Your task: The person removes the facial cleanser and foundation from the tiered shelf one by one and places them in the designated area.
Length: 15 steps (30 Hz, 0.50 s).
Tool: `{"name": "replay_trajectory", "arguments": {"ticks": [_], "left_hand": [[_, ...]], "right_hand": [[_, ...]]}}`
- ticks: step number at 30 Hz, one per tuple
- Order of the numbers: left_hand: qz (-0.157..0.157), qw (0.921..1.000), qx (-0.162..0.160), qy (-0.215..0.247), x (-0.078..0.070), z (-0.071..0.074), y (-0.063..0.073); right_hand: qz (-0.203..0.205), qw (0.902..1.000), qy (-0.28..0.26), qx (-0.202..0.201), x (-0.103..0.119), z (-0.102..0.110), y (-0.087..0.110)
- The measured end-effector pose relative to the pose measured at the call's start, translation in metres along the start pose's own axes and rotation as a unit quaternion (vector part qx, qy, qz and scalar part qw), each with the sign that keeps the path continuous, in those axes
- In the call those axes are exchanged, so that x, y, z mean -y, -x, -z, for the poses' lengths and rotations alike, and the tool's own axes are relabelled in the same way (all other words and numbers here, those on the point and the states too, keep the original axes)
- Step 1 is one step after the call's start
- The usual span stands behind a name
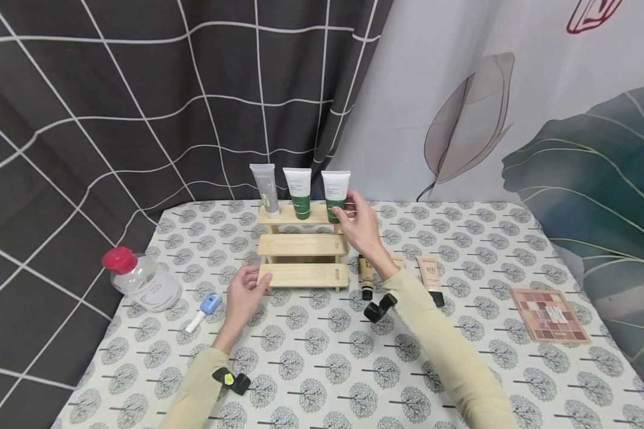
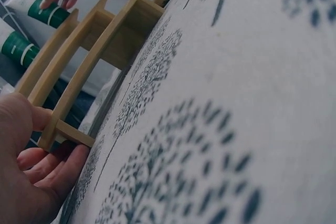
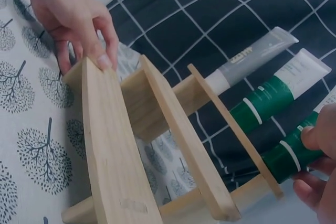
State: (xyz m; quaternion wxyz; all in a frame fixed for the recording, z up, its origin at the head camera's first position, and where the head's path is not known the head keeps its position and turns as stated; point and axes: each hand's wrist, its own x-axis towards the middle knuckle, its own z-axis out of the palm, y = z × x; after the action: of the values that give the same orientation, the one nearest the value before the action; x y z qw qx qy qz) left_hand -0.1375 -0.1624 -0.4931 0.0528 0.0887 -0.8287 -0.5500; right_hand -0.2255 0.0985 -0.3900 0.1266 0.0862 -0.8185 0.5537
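Note:
A three-tier wooden stand (image 1: 303, 244) stands on the patterned cloth. My left hand (image 1: 245, 298) grips the left end of its lowest tier, the thumb on top and fingers underneath, as the left wrist view shows. On the top tier a white-and-green tube (image 1: 335, 183) stands upright at the right end, cap down. My right hand (image 1: 362, 227) holds that tube low down between thumb and fingers. Another white-and-green tube (image 1: 299, 185) is upright beside it, and a grey tube (image 1: 265, 186) leans slightly at the left end. The two lower tiers carry nothing.
Right of the stand lie a gold-and-black tube (image 1: 366, 279) and a beige BB cream tube (image 1: 430, 275); another is partly hidden by my right wrist. A makeup palette (image 1: 550, 319) lies farther right. At left are a red-capped clear bottle (image 1: 152, 287) and a small blue-and-white item (image 1: 208, 307).

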Motion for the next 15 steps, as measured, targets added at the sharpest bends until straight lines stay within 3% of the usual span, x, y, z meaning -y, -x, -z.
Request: {"name": "replay_trajectory", "arguments": {"ticks": [9, 15], "left_hand": [[0.008, 0.9999, 0.000, 0.007, 0.000, 0.000, 0.001], [0.006, 0.9999, 0.003, 0.009, -0.002, -0.001, 0.001]], "right_hand": [[0.011, 0.9995, 0.003, -0.028, -0.007, 0.014, 0.003], [-0.004, 0.9991, 0.000, -0.043, -0.013, 0.026, 0.003]]}}
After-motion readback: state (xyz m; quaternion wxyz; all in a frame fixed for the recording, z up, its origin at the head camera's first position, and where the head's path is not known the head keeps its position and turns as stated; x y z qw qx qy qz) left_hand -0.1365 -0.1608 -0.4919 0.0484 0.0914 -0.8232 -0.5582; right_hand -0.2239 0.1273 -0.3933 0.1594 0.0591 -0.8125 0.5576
